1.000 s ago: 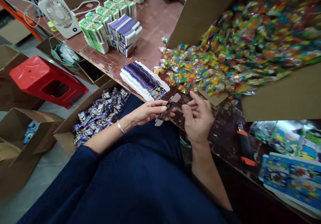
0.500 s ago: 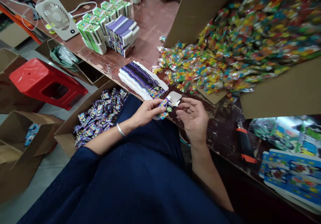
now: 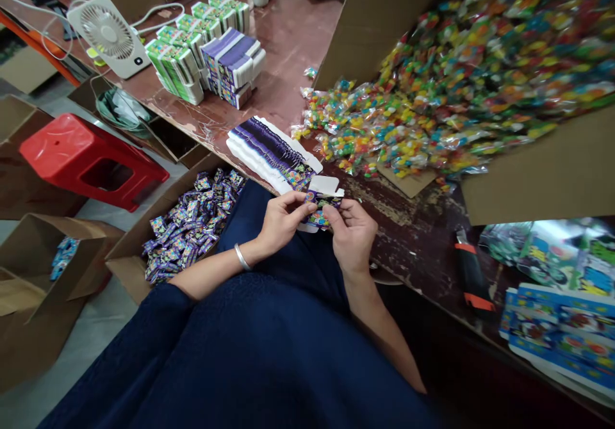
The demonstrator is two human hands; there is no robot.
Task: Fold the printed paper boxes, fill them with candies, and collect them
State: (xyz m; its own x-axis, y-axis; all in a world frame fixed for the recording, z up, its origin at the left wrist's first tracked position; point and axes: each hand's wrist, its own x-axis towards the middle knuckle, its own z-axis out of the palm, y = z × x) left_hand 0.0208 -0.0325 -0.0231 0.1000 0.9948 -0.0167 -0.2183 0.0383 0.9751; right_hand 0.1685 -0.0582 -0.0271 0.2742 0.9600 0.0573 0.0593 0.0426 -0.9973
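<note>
My left hand (image 3: 281, 219) and my right hand (image 3: 353, 232) both pinch a small purple printed carton (image 3: 321, 199) just above the table's near edge. The carton is partly opened, with a white flap standing up at its far end. Just beyond it lies a fanned stack of flat purple cartons (image 3: 272, 153). A heap of clear packets of coloured candy (image 3: 384, 134) spills from a big cardboard box (image 3: 538, 166) to the right.
Bundles of green and purple flat cartons (image 3: 206, 57) and a white fan (image 3: 108, 35) stand at the back left. A floor box of filled purple cartons (image 3: 189, 221) sits left of my lap, beside a red stool (image 3: 86, 160). A box cutter (image 3: 468, 275) and blue printed sheets (image 3: 557, 326) lie right.
The flat carton has been opened up into a box shape. My right hand moved left from beside it and closed on it; both hands drew closer together.
</note>
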